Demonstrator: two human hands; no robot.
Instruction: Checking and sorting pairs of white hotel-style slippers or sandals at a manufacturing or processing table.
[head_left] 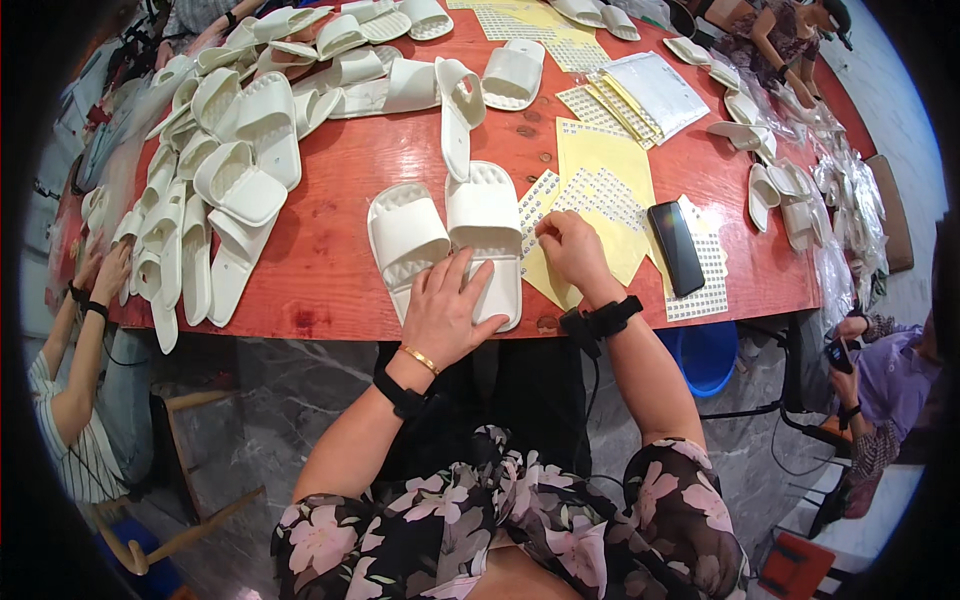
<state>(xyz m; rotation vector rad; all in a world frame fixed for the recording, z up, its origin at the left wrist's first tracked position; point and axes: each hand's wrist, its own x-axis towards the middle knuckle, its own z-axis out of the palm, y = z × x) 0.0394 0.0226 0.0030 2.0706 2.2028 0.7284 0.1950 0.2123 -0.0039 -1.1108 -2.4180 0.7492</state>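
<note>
Two white slippers lie side by side in front of me, the left slipper (408, 235) and the right slipper (484, 215), straps uppermost. My left hand (445, 305) rests across their near ends, its fingers outstretched and slightly spread. My right hand (573, 250) is just right of the slippers, over the sticker sheets (602, 200). Its thumb and fingertips are drawn together in a pinch at the sheets. Anything held there is too small to make out. One more slipper (458, 125) lies beyond the pair, its near end against the right slipper.
A pile of white slippers (245, 135) covers the table's left side. A black phone (676, 248) lies on sheets at the right, with a stack of clear bags (655, 95) behind. A blue bucket (706, 360) stands below the red table's edge (330, 325). Other people work around it.
</note>
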